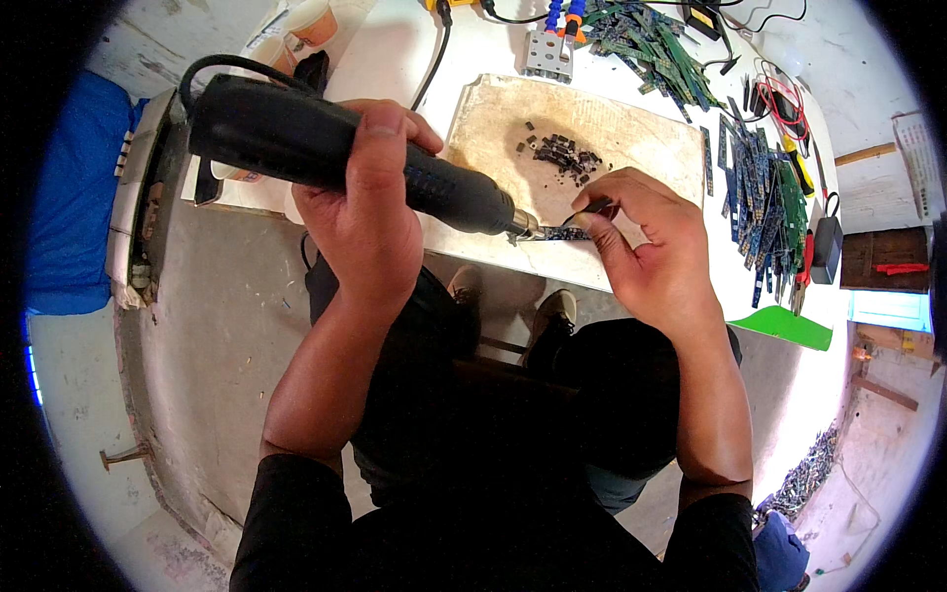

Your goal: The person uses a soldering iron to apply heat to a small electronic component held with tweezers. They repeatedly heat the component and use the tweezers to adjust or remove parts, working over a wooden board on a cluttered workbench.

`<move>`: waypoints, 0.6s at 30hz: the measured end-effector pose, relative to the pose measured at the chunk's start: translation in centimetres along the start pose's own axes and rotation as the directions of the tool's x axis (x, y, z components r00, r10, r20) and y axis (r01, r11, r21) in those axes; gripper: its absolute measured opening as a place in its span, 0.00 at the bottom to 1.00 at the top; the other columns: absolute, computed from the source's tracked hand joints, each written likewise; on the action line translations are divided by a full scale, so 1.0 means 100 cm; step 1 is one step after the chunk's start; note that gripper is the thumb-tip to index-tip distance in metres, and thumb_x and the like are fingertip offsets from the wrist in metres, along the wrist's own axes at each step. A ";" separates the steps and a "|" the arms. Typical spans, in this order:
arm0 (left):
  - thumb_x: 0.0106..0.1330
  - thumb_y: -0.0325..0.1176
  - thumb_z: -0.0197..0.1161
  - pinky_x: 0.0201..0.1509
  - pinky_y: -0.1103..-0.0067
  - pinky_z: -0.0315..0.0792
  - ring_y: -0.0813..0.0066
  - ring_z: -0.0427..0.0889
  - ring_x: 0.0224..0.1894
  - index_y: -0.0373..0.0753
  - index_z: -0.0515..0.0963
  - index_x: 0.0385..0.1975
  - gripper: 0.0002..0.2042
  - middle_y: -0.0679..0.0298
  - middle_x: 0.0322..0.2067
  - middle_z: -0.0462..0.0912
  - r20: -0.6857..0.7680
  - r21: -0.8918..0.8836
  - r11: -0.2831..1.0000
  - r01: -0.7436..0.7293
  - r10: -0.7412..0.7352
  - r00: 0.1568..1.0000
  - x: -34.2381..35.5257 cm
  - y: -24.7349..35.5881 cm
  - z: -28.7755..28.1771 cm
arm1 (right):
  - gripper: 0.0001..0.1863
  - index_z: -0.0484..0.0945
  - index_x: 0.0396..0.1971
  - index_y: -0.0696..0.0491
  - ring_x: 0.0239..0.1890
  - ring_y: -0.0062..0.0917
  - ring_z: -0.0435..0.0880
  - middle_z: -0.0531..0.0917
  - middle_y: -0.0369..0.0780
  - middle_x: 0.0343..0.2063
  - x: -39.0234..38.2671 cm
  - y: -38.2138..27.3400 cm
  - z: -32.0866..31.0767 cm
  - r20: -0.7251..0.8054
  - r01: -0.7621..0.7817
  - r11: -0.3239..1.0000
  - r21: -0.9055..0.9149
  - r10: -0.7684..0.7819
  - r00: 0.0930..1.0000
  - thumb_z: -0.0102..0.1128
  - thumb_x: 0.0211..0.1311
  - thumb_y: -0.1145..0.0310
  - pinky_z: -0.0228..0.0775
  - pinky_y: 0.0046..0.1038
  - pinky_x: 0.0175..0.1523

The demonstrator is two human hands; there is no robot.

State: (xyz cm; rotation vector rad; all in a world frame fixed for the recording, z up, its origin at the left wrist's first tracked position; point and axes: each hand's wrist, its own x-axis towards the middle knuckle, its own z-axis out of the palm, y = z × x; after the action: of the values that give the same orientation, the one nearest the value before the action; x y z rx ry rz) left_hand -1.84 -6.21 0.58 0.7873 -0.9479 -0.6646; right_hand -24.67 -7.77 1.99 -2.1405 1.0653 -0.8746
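Observation:
My left hand (pixel 370 197) is wrapped round a black hot-air gun (pixel 266 133), its metal nozzle (pixel 525 221) angled down at a narrow circuit-board strip (pixel 564 234) near the front of a stained beige mat (pixel 478 158). My right hand (pixel 651 237) is closed in a pinch on dark tweezers (pixel 596 206) just above that strip; whether their tips touch it I cannot tell. Behind my hands, a pile of small black components (pixel 557 156) lies on the mat.
The white table (pixel 385 59) holds green board strips (pixel 651 59) at the back, more strips (pixel 755 207), pliers (pixel 801 266), wires and a screwdriver (pixel 797 166) on the right, paper cups (pixel 311 25) and a metal block (pixel 547 54). A blue sheet (pixel 74 197) hangs left.

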 end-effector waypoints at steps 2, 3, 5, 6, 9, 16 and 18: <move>0.68 0.33 0.61 0.43 0.78 0.74 0.76 0.81 0.31 0.36 0.78 0.35 0.07 0.61 0.26 0.81 -0.015 0.042 0.999 -0.019 0.020 1.000 0.001 0.000 0.000 | 0.09 0.80 0.36 0.59 0.34 0.41 0.84 0.82 0.46 0.32 0.001 0.004 0.002 -0.093 0.031 0.996 -0.082 -0.038 0.995 0.64 0.54 0.81 0.76 0.32 0.41; 0.68 0.33 0.61 0.43 0.78 0.74 0.75 0.81 0.31 0.36 0.78 0.35 0.07 0.61 0.26 0.81 -0.022 0.063 0.998 -0.028 0.029 0.999 0.001 0.001 0.000 | 0.09 0.80 0.36 0.59 0.34 0.41 0.84 0.82 0.46 0.32 0.001 0.006 0.002 -0.139 0.042 0.991 -0.123 -0.059 0.989 0.64 0.53 0.81 0.76 0.31 0.41; 0.67 0.33 0.61 0.43 0.78 0.74 0.76 0.81 0.31 0.36 0.77 0.34 0.07 0.60 0.26 0.81 -0.048 0.031 1.000 0.002 0.000 0.999 0.001 0.003 0.003 | 0.09 0.79 0.36 0.59 0.34 0.39 0.85 0.82 0.47 0.32 0.001 0.007 0.001 -0.115 0.015 0.998 -0.066 -0.023 0.993 0.64 0.53 0.82 0.76 0.31 0.40; 0.67 0.34 0.61 0.43 0.78 0.73 0.76 0.81 0.31 0.36 0.77 0.34 0.07 0.60 0.26 0.81 -0.061 0.015 1.000 0.016 -0.015 0.998 0.000 0.004 0.003 | 0.09 0.79 0.36 0.60 0.34 0.39 0.85 0.82 0.47 0.32 0.000 0.007 0.001 -0.102 0.001 0.999 -0.038 -0.005 0.995 0.64 0.53 0.82 0.76 0.30 0.40; 0.67 0.34 0.62 0.43 0.78 0.73 0.76 0.81 0.30 0.35 0.77 0.34 0.08 0.60 0.26 0.81 -0.071 -0.005 1.000 0.025 -0.025 0.997 0.000 0.004 0.004 | 0.10 0.79 0.37 0.60 0.33 0.37 0.85 0.82 0.47 0.31 -0.001 0.006 0.002 -0.026 -0.010 0.997 0.083 0.013 1.000 0.64 0.53 0.82 0.76 0.30 0.40; 0.68 0.34 0.62 0.41 0.80 0.73 0.78 0.80 0.30 0.36 0.77 0.33 0.08 0.62 0.25 0.82 -0.034 0.048 0.999 0.019 -0.017 0.999 0.001 0.003 0.005 | 0.10 0.79 0.37 0.60 0.33 0.37 0.85 0.82 0.46 0.30 -0.001 0.006 0.000 -0.008 -0.007 0.998 0.060 0.008 1.000 0.64 0.54 0.81 0.76 0.29 0.39; 0.69 0.35 0.62 0.41 0.80 0.73 0.78 0.80 0.30 0.36 0.78 0.33 0.08 0.62 0.25 0.82 -0.043 0.055 0.998 0.034 -0.032 0.999 0.001 0.005 0.007 | 0.10 0.79 0.37 0.60 0.32 0.37 0.85 0.82 0.47 0.29 -0.001 0.006 0.000 -0.007 -0.022 0.998 0.059 0.022 1.000 0.64 0.54 0.81 0.76 0.29 0.39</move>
State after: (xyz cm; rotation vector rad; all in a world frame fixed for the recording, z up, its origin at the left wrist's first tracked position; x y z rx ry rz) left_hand -2.36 -6.26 1.27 0.8646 -0.9202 -0.6506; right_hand -25.01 -7.99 1.50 -2.0753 1.0520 -0.8935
